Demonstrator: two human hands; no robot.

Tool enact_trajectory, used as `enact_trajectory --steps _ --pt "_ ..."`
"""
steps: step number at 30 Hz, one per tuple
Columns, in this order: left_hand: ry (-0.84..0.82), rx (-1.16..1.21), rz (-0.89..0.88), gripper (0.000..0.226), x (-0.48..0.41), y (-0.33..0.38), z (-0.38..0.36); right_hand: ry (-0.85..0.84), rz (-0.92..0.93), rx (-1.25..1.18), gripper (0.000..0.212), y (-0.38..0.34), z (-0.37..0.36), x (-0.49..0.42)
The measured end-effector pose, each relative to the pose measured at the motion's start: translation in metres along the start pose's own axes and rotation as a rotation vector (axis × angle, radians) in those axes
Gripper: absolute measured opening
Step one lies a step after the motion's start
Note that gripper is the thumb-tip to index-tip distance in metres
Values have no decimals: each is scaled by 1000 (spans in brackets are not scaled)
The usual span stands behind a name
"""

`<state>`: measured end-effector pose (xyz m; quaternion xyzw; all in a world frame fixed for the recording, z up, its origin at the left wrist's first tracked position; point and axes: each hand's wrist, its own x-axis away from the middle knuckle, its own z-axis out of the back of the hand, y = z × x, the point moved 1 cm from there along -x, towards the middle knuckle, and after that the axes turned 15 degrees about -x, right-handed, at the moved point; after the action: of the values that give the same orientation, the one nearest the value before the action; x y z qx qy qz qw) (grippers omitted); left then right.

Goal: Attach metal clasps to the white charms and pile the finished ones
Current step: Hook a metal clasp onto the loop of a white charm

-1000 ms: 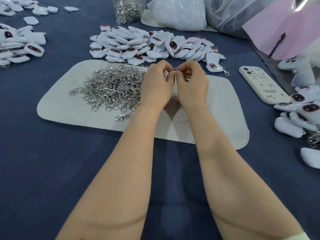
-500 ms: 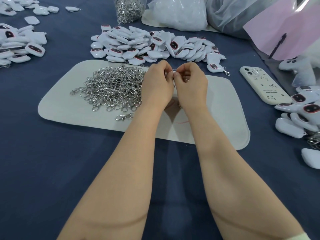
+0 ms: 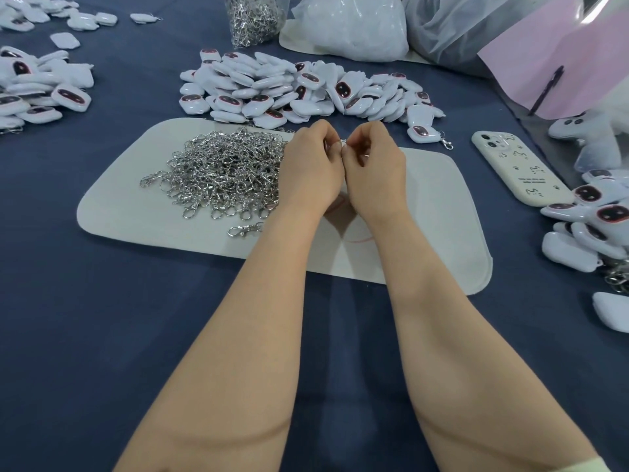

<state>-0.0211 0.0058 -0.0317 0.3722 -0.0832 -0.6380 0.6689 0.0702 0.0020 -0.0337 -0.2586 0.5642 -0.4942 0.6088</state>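
I log glossy white charms [image 3: 289,86], dark pink-rimmed ovals, heaped on the worktop [image 3: 102,318] beyond the grey mat [image 3: 442,206] of loose silver clasps [image 3: 224,172]; a clear bag [image 3: 274,13] holds more clasps; left hand [image 3: 311,165] and right hand [image 3: 374,168] fingers pinch one clasp [image 3: 342,142].

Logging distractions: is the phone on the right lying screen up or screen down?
Screen down: the phone lies flat, showing its camera lenses and printed cream case back.
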Motion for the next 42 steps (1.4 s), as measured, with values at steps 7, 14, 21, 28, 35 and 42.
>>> enact_trajectory --steps 7,14,21,28,35,42 --pt "3 47 14 8 -2 -2 0 12 23 27 7 -1 0 0" --pt "-53 109 22 10 -2 -5 0 1 19 15 6 0 2 0" --pt "-129 385 90 24 -3 -4 4 82 -40 -5 10 4 5 -2" --pt "-187 448 141 24 0 -2 5 69 -27 8 10 5 4 -1" --pt "-172 482 165 23 1 -1 7 38 -8 20 11 6 2 -1" --pt "-199 542 221 20 0 -1 8 23 -7 24 10 4 2 -1"
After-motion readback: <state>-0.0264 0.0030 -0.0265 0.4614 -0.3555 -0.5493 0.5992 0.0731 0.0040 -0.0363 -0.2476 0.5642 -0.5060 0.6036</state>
